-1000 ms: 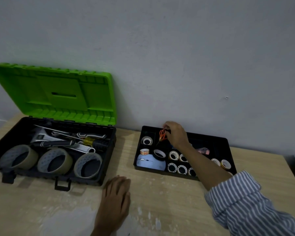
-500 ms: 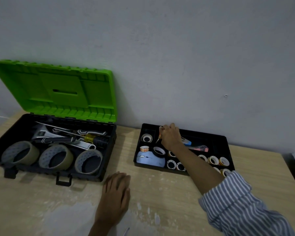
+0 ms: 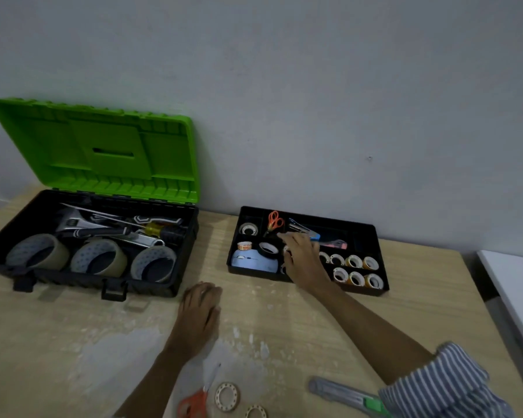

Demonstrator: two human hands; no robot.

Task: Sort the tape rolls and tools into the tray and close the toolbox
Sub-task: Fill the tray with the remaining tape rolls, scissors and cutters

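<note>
Left fingers: my left hand (image 3: 200,315) lies flat on the bench (image 3: 73,327), fingers straight, holding nothing.
Right fingers: my right hand (image 3: 302,260) is over the tray (image 3: 378,236) at 1 o'clock, fingers loosely spread, gripping nothing I can see; it hides some rolls.
Tray: small tape rolls (image 3: 354,262) at 3 o'clock of that hand, small scissors (image 3: 274,221) at 11, black roll (image 3: 267,248) at 9.
Toolbox: toolbox (image 3: 82,283) at 10 o'clock, green lid (image 3: 103,152) raised; three big tape rolls (image 3: 101,257) in front, wrench (image 3: 73,224) and screwdriver (image 3: 156,229) behind.
Loose on bench: loose scissors (image 3: 194,402) and two rings (image 3: 227,396) at 6 o'clock, knife (image 3: 344,396) at 5.
</note>
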